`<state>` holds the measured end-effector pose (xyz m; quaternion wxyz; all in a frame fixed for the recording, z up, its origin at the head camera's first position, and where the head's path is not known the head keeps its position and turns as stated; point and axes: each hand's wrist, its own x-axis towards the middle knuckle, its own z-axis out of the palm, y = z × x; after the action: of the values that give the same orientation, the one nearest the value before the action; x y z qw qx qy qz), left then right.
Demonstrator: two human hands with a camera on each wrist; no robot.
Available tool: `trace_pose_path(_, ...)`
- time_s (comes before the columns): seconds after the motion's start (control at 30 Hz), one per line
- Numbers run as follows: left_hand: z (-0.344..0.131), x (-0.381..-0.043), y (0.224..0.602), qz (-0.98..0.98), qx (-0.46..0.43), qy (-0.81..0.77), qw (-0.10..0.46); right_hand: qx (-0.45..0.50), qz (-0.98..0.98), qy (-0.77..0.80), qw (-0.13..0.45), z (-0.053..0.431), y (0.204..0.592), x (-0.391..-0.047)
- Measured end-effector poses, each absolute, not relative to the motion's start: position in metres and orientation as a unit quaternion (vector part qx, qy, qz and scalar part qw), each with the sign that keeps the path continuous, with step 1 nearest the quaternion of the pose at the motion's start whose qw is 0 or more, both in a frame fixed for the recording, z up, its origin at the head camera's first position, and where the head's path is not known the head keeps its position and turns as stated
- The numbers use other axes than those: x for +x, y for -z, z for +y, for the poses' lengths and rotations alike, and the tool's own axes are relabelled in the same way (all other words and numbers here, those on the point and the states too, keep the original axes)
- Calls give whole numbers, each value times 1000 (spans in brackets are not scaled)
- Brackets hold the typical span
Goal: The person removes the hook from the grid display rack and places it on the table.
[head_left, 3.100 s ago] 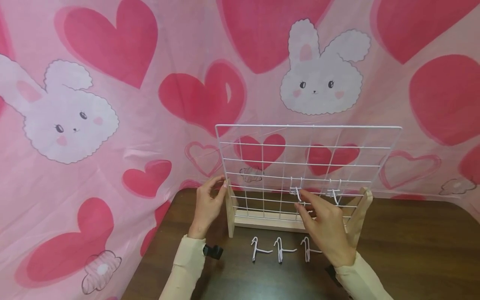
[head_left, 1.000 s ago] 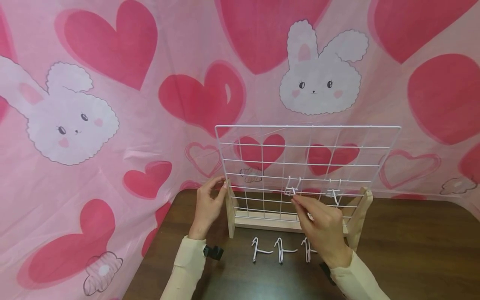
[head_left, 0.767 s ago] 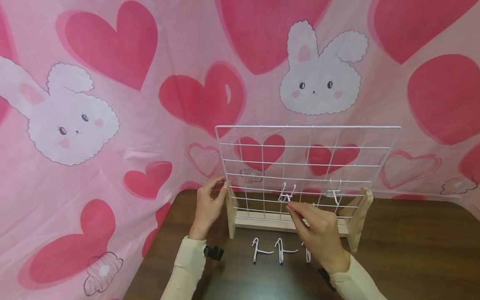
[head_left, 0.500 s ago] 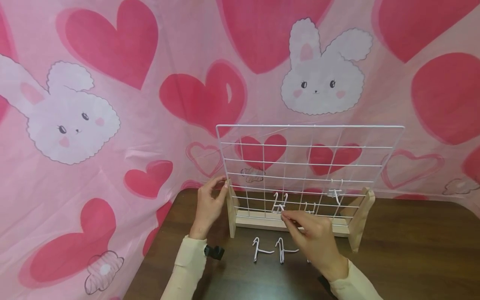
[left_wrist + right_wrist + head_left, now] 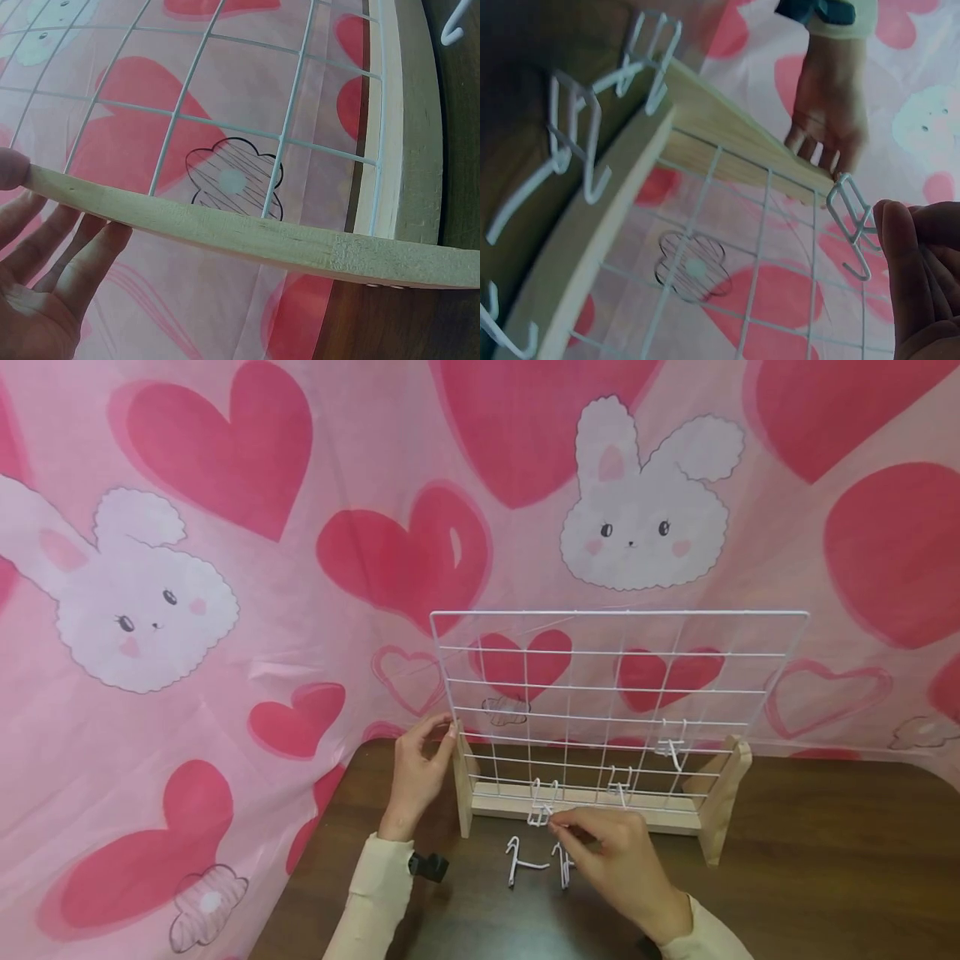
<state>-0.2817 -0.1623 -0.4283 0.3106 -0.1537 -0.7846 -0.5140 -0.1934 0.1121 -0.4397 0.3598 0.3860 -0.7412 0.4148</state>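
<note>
My right hand (image 5: 622, 872) pinches the arm of a white double-pronged wire hook (image 5: 538, 810) between thumb and fingertips, in front of the grid's lower part. The right wrist view shows this hook (image 5: 850, 225) from the side. My left hand (image 5: 418, 772) holds the left wooden side post (image 5: 462, 789) of a stand, thumb on one face and fingers on the other. A white wire grid (image 5: 618, 612) stands upright in it. On the grid hang one hook (image 5: 670, 750) at right and a lower hook (image 5: 618, 785).
More white hooks, including a left one (image 5: 513, 862), lie on the dark wooden table (image 5: 825, 860); my right hand partly covers others. The stand has a right post (image 5: 726, 802) and a base bar (image 5: 517, 807). A pink heart-and-rabbit cloth (image 5: 375, 427) hangs behind.
My right hand has carried the hook from the grid's middle down and left to its lower part. The lower hanging hook has come into full view. My left hand stays on the post.
</note>
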Motion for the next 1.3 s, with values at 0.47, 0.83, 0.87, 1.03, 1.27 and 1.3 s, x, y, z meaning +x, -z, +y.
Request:
trace_pose_path(0.47,-161,-284,429,-780,-152,523,309,404,-756,-395,331,106,456,-187)
trace_pose_path(0.83,-162,-285,428,-784,-147,522,303,428,-752,-398,304,103,468,-180)
trace_pose_path(0.87,-162,-284,427,-785,-146,521,301,430,-753,-399,298,103,469,-180)
trace_pose_path(1.03,-162,-284,427,-789,-144,517,299,432,-764,-396,271,103,474,-175)
trace_pose_path(1.27,-162,-283,430,-787,-146,517,304,450,-770,-374,253,102,483,-171)
trace_pose_path(1.3,-162,-283,430,-786,-147,517,304,455,-769,-372,251,102,484,-171)
